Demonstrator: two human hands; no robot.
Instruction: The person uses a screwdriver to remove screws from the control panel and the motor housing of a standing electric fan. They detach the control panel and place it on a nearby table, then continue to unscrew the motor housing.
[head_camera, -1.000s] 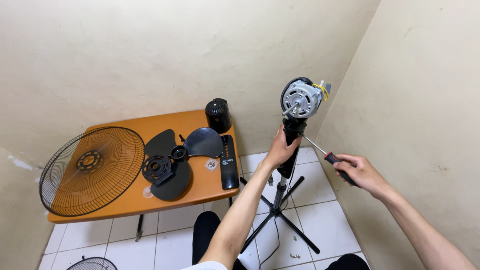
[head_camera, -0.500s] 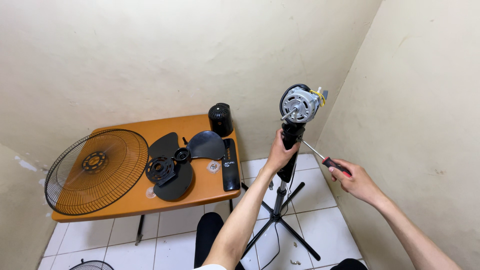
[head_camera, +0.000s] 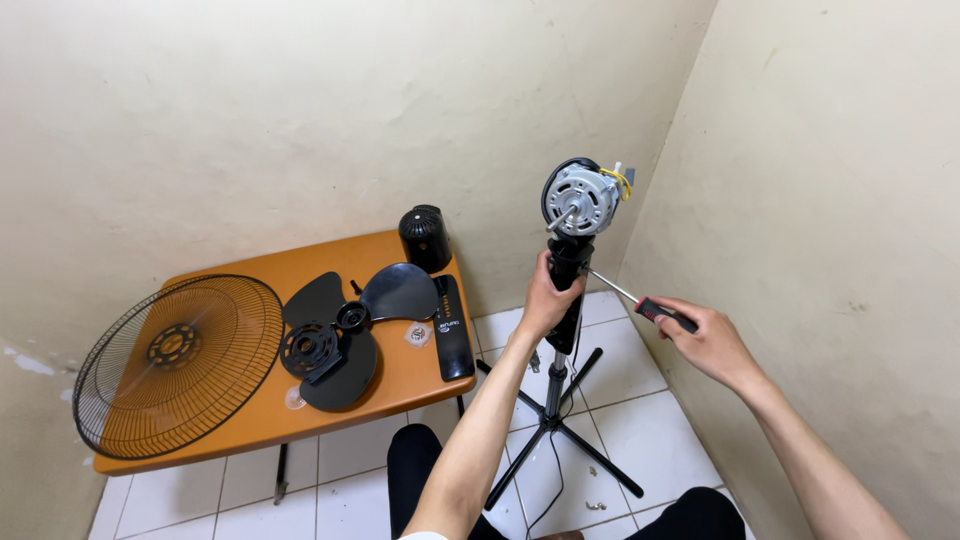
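Since the earlier head-view pictures we are drawing our right hand (head_camera: 712, 340) in toward the stand, so the screwdriver (head_camera: 640, 302) tip is now meeting the black neck (head_camera: 570, 262) just under the bare fan motor (head_camera: 580, 197) (it was hanging clear a second ago). Our left hand (head_camera: 545, 298) is still clenching that neck, steadying it; the right fingers are wrapping the red-and-black handle. We judge a screw there is being worked. Beside us the worktop (head_camera: 300, 420) is carrying the grille (head_camera: 180, 362), blade (head_camera: 345, 335), and rear cover (head_camera: 425, 237), unmoved.
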